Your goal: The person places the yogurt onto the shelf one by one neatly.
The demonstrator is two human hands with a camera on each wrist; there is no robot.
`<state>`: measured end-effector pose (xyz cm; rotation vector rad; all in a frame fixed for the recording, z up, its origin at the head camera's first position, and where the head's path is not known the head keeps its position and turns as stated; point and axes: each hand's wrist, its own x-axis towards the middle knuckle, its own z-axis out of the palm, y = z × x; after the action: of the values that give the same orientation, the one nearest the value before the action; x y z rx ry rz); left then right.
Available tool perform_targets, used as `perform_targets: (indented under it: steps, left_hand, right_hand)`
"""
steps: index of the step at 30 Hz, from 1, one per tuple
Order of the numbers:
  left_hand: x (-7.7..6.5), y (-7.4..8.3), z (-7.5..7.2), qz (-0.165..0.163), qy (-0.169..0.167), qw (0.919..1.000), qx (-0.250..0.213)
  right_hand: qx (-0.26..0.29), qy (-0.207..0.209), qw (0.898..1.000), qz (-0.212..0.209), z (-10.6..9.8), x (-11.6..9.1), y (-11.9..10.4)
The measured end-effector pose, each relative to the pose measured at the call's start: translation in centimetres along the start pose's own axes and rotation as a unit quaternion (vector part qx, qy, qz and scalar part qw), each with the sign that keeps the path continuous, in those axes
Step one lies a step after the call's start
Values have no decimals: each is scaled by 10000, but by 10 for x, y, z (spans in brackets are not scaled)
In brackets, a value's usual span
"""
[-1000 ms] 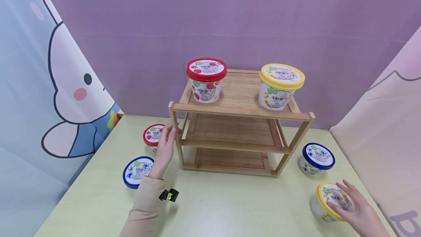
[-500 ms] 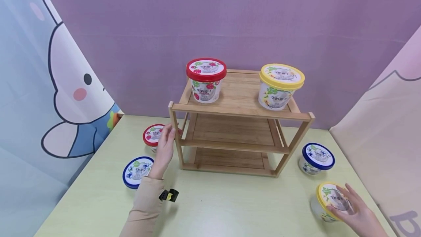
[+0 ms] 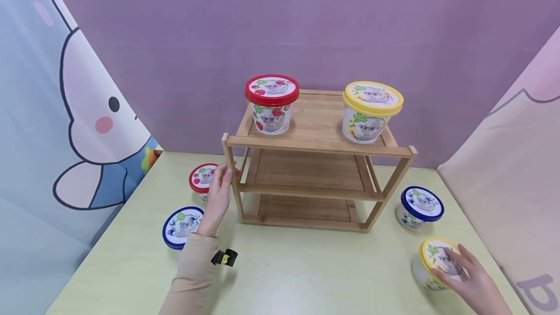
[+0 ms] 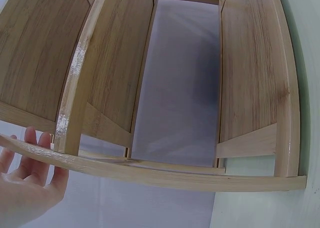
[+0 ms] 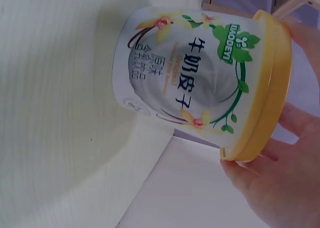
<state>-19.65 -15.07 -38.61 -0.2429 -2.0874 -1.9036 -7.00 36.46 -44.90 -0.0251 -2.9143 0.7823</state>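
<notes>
A three-tier wooden rack (image 3: 306, 189) stands mid-table. My left hand (image 3: 220, 193) grips its left front post, with fingers behind the wood and thumb on the near side, as the left wrist view shows. At lower right, my right hand (image 3: 474, 276) holds the lid of a yellow-lidded tub (image 5: 190, 73), thumb and fingers spread to opposite sides of the rim. That tub is on or very near the table; its base contact is unclear. On the rack's top sit a red-lidded tub (image 3: 272, 106) at left and another yellow-lidded tub (image 3: 371, 113) at right.
Left of the rack are a second red-lidded tub (image 3: 202, 179) and a blue-lidded tub (image 3: 179, 227), both partly behind my left arm. Another blue-lidded tub (image 3: 420, 208) stands at right. Printed curtains (image 3: 105, 179) and a purple backdrop (image 3: 306, 23) edge the table (image 3: 306, 271).
My right hand has moved slightly left and closed in on the yellow-lidded tub's lid. My left hand stays on the rack post. The head view has shifted a little.
</notes>
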Motion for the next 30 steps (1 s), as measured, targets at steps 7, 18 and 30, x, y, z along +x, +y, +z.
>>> perform_targets:
  steps: [7,18,30]
  left_hand:
    - [0,1,0,-94,9,10000,20]
    - [1,0,0,-52,60,9999,96]
    - [0,1,0,-127,66,9998,126]
  right_hand:
    - [123,138,9998,24,3,1,-3]
    - [31,478,9982,349,12,2,-13]
    - [193,1435,9882,496,24,4,-32]
